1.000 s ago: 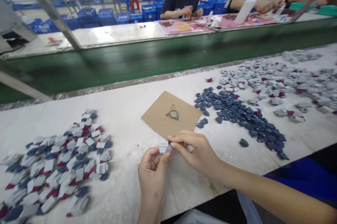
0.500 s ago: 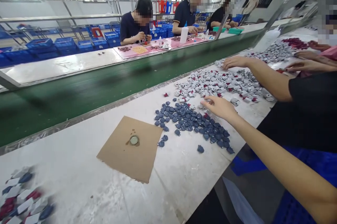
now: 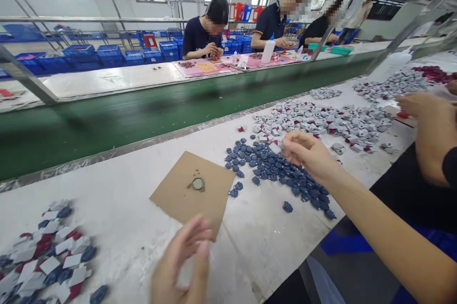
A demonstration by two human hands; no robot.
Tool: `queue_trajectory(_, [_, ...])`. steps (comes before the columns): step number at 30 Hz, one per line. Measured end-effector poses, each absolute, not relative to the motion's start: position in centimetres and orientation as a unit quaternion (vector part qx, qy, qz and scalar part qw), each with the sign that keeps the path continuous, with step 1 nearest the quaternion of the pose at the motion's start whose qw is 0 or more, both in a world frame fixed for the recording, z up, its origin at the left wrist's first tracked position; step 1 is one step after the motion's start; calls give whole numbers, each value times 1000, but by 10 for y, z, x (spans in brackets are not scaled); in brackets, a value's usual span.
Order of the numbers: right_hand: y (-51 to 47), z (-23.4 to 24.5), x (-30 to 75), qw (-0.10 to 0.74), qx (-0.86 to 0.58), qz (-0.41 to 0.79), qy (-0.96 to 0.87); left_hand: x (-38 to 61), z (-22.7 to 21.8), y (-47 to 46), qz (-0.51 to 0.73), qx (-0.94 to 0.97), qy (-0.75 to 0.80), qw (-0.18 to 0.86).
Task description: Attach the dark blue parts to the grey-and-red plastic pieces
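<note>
My right hand [image 3: 309, 156] is closed in a pinch above the right part of the dark blue pieces [image 3: 264, 158]. A small white block [image 3: 274, 147] shows at its fingertips and appears to be held there. Below the cardboard square [image 3: 189, 194], my left hand [image 3: 183, 263] is raised, slightly blurred, thumb and fingers apart with nothing between them. On the cardboard lies a round metal bottle cap [image 3: 197, 183] with a crimped rim and a pale inside, beside brown smears. Beyond my right hand spreads a heap of white and dark red pieces [image 3: 321, 120].
A mixed pile of white, red and blue pieces [image 3: 53, 256] lies at the left front. A co-worker's arm [image 3: 428, 127] reaches in at right. Past the green belt [image 3: 143, 118], people work at another bench [image 3: 107, 80]. A metal post [image 3: 30, 75] stands at left.
My left hand has come into view from below. The view has shifted, and my right hand's fingers have curled in. The co-worker's hand at right has drawn back from the white heap.
</note>
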State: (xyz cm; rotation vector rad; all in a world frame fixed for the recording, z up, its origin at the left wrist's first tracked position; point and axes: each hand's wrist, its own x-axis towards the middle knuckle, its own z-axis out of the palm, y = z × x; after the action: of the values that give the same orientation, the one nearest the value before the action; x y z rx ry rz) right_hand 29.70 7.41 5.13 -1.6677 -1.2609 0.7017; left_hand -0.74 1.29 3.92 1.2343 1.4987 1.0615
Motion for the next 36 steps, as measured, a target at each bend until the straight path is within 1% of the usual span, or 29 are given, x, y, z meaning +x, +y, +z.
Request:
queue_trajectory(1, [66, 54, 279, 469, -617, 366, -514, 10, 41, 15, 403, 474, 567, 540])
queue_trajectory(2, [59, 56, 262, 470, -558, 439, -524, 23, 42, 19, 380, 449, 522, 618])
queue_trajectory(4, [47, 60, 234, 428, -461, 532, -567, 38, 44, 27, 344, 398, 436, 730])
queue_trajectory(6, [41, 63, 215, 375, -393, 555, -630, 38, 43, 31, 325, 356, 374, 792])
queue_trajectory(8, [41, 65, 205, 328, -356, 521, -704, 29, 42, 31, 330, 321, 349, 816])
queue_trajectory(10, [46, 65, 201, 291, -335, 480, -757, 17, 42, 29, 357, 290, 359, 812])
queue_trajectory(12, [53, 62, 200, 266, -330, 463, -779, 5, 41, 27, 389, 263, 378, 798])
queue_trajectory(14, [61, 55, 201, 256, -380, 432, -777, -5, 41, 25, 411, 236, 395, 787])
queue_trajectory(16, [70, 45, 207, 235, -485, 336, -773, -14, 40, 23, 431, 211, 419, 771])
queue_trajectory(19, [79, 27, 225, 154, -626, 108, -757, -27, 37, 20, 482, 179, 470, 717])
queue_trajectory(21, [79, 19, 239, 109, -641, 12, -760, -35, 33, 18, 513, 156, 498, 681])
queue_trajectory(22, [78, 16, 245, 96, -629, -4, -771, -38, 31, 17, 519, 149, 508, 671])
queue_trajectory(25, [70, 10, 249, 69, -557, 16, -827, -47, 23, 16, 509, 147, 517, 672])
queue_trajectory(27, [66, 6, 242, 58, -540, 23, -839, -49, 17, 16, 500, 144, 508, 687])
queue_trajectory(31, [65, 1, 223, 72, -571, 45, -816, -47, 10, 15, 509, 130, 502, 687])
queue_trajectory(36, [71, 5, 224, 104, -614, 171, -764, -46, 10, 15, 524, 149, 527, 652])
